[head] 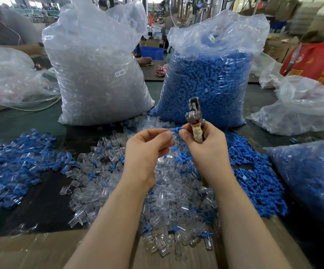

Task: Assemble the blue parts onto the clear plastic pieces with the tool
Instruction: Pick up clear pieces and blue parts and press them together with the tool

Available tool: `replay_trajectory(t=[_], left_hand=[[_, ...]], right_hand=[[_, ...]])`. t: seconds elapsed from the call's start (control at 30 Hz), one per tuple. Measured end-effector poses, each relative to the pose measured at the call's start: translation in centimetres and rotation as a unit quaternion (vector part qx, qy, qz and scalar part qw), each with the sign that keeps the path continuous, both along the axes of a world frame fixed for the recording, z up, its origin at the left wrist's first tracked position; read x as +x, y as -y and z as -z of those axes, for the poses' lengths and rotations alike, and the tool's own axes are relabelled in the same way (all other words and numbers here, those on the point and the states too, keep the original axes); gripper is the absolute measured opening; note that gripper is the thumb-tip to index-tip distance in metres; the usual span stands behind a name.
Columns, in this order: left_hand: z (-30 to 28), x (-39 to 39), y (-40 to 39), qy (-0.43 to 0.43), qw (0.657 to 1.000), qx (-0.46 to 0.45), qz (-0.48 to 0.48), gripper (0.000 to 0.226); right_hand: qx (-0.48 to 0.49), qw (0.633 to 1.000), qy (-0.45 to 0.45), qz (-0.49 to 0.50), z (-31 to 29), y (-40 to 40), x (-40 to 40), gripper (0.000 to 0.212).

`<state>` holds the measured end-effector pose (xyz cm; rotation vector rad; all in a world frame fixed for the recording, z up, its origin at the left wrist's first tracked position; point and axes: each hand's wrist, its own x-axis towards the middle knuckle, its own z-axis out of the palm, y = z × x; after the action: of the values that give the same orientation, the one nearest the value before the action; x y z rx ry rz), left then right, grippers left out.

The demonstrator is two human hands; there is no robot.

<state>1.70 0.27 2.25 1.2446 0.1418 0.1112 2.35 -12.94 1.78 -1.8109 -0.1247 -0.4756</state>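
My left hand (147, 150) pinches a clear plastic piece (173, 139) between thumb and fingers above the table. My right hand (205, 148) grips a metal plier-like tool (195, 117), its jaws pointing up, and pinches a small blue part (176, 129) at its fingertips. The blue part meets the top of the clear piece between the two hands. Below them lies a heap of loose clear pieces (169, 200). Loose blue parts (254, 181) are piled to the right. Pieces with blue and clear joined (15, 166) spread over the left.
A tall bag of clear pieces (97, 74) and a tall bag of blue parts (207, 80) stand behind my hands. Another bag with blue content (312, 177) lies at the right. Crumpled plastic bags (303, 109) sit at both sides. Cardboard (21, 251) covers the near edge.
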Motion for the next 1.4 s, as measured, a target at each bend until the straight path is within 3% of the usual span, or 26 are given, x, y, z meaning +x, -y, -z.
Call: replay_trajectory(t=[0.2, 0.37, 0.6, 0.93, 1.4], left_hand=[[-0.2, -0.3, 0.5, 0.029, 0.999, -0.013, -0.014, 0.009], [-0.2, -0.5, 0.9, 0.074, 0.995, 0.057, -0.044, 0.011], [0.1, -0.6, 0.6, 0.13, 0.975, 0.158, -0.082, 0.016], [0.7, -0.2, 0.3, 0.139, 0.955, 0.236, -0.114, 0.011], [0.4, 0.1, -0.2, 0.169, 0.969, 0.164, -0.077, 0.01]], right_hand=[[-0.034, 0.998, 0.019, 0.043, 0.1, -0.6, -0.2, 0.014], [-0.036, 0.997, 0.02, 0.063, 0.0, -1.1, -0.2, 0.013], [-0.029, 0.999, -0.005, 0.023, -0.1, -1.2, -0.2, 0.006], [-0.044, 0.997, -0.043, -0.037, -0.5, -0.7, -0.3, 0.016], [-0.137, 0.974, -0.128, -0.128, -0.6, 1.2, -0.5, 0.01]])
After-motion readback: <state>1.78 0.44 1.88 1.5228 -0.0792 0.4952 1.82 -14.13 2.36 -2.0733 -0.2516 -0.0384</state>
